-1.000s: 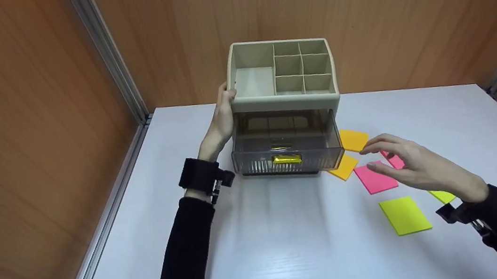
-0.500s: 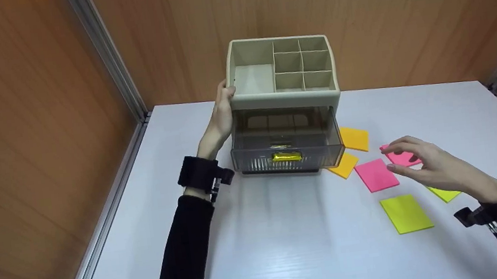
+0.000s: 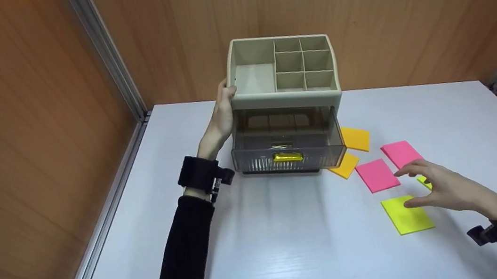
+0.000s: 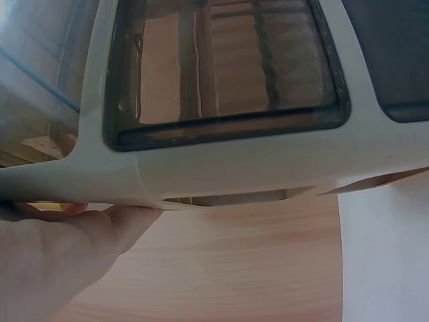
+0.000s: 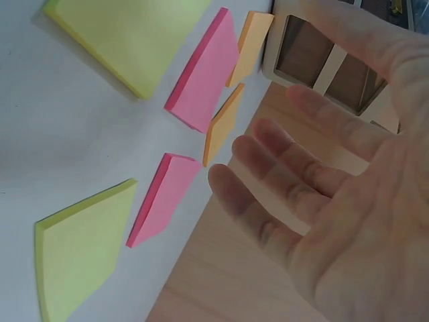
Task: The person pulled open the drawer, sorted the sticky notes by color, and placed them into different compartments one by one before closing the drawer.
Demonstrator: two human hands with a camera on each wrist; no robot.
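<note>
A: Starting at the left, what is the left hand (image 3: pixel 220 121) doing?

B: It lies flat against the left side wall of the beige desk organizer (image 3: pixel 284 88), fingers fairly straight and together, thumb at the top rim. The left wrist view shows the palm (image 4: pixel 64 258) pressed under the organizer's pale edge. It pinches nothing.

A: And the organizer itself?

B: It stands upright at the back of the white table (image 3: pixel 290 248), near the wooden wall. Its top tray is split into one large compartment on the left and six small ones on the right. Below, the smoky transparent drawer (image 3: pixel 286 146) is pulled partly out, with a gold handle (image 3: pixel 286 157) on its front.

A: What lies to the right of it?

B: Sticky note pads on the table. Two orange pads (image 3: pixel 355 138) (image 3: pixel 345 165) sit just beside the drawer's right corner, then two pink pads (image 3: pixel 376 175) (image 3: pixel 401 153), then a yellow-green pad (image 3: pixel 407 215) nearer the person. A second yellow-green pad (image 3: pixel 424 181) is mostly hidden behind the fingers.

A: And the right hand (image 3: pixel 446 186)?

B: It hovers over the yellow-green pads, fingers spread and loosely relaxed, holding nothing. The thumb tip is at the near pad's upper edge; I cannot tell whether it touches. The right wrist view shows the open palm (image 5: pixel 348 221) above the pads.
</note>
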